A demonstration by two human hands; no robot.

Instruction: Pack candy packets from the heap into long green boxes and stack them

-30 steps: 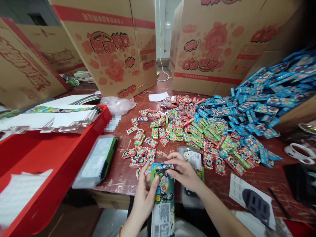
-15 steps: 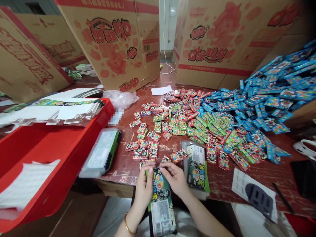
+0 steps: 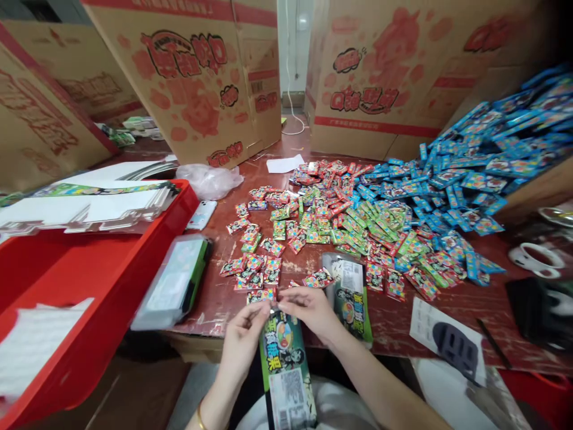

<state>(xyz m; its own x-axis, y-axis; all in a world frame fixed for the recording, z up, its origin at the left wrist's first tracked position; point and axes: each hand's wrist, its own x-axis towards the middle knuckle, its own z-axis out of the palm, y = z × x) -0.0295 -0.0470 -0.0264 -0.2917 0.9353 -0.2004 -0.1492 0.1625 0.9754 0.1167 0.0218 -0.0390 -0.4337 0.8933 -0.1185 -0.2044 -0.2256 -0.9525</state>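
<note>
A long green and black printed pouch (image 3: 286, 364) hangs down over the table's front edge, its top end between my hands. My left hand (image 3: 244, 334) pinches the pouch's upper left corner, a gold bangle at the wrist. The fingers of my right hand (image 3: 311, 310) close on the top right part. Small red candy packets (image 3: 262, 294) lie just beyond my fingertips. To the right, a similar filled pouch (image 3: 351, 298) rests flat on the table. A stack of clear-covered pouches (image 3: 172, 280) sits to the left.
A red bin (image 3: 134, 280) on the left bears white card sheets (image 3: 107, 206). Green packets (image 3: 376, 221) and blue packets (image 3: 474, 173) are heaped at the right. Large cartons (image 3: 197, 77) stand behind. A phone (image 3: 201, 215), a plastic bag (image 3: 209, 181) and a white cup-like object (image 3: 536, 260) are also there.
The view has shifted slightly to the right. My left hand has turned and moved a little apart from the pouch's body, its fingertips still at the top edge.
</note>
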